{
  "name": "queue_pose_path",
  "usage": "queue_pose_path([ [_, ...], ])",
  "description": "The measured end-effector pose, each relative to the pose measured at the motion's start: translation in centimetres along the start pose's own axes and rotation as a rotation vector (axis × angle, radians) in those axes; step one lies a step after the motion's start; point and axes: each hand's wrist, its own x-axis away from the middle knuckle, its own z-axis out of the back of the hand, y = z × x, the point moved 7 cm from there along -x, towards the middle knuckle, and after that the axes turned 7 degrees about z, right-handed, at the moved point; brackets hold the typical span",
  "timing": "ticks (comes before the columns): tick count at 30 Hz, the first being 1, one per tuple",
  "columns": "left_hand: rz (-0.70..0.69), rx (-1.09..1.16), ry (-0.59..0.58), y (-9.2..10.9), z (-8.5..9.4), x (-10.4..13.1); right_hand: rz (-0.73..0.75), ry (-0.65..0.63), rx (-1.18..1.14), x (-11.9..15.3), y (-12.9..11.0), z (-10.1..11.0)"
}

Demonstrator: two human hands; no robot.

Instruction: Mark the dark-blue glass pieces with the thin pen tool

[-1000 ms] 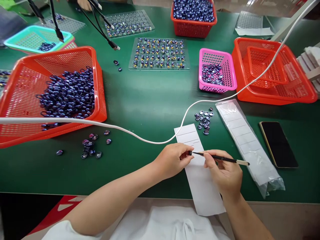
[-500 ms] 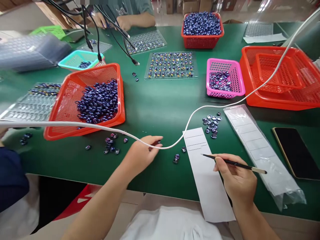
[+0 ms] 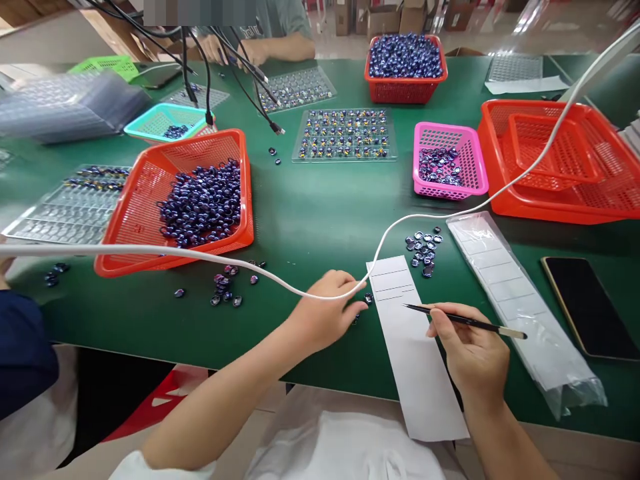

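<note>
My left hand (image 3: 327, 312) reaches across the table, thumb and index finger apart around a small dark shiny ring-like piece (image 3: 369, 298) on the green surface. Whether the fingertips touch it I cannot tell. Another such piece is partly hidden below the thumb. My right hand (image 3: 473, 350) grips slim black tweezers (image 3: 463, 321) with a pale end, their tips over a white paper strip (image 3: 415, 360) printed with lines. The strip overhangs the table's front edge. Just right of it lies a loose cluster of similar dark pieces (image 3: 424, 251).
A white cable (image 3: 280, 283) crosses in front of my left hand. An orange basket (image 3: 245, 193) of dark pieces stands left, a pink basket (image 3: 450, 190) at right. Bagged strips (image 3: 530, 320) and a phone (image 3: 593, 307) lie right. A person's hands (image 3: 253, 52) work across the table.
My left hand has moved right, from beside the left cluster to the piece next to the paper strip. My right hand with the tweezers has hardly moved.
</note>
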Motion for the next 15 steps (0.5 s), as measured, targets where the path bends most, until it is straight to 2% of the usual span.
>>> queue_pose_path([
  [2, -0.003, -0.004, -0.117, 1.0, -1.9, -1.0, -0.025, 0.009, 0.01, -0.1, 0.4, 0.1],
  [5, 0.023, 0.008, -0.186, 0.9, -3.2, -1.8, -0.049, 0.016, 0.016, -0.1, 0.7, 0.2],
  [10, 0.008, 0.05, -0.144, 0.7, -2.4, -1.8, -0.082, -0.04, 0.042, -0.5, 0.2, 0.6],
  [15, -0.112, 0.062, -0.077, 2.2, -1.7, -1.9, -0.084, -0.126, 0.096, -2.2, -0.3, 0.7],
])
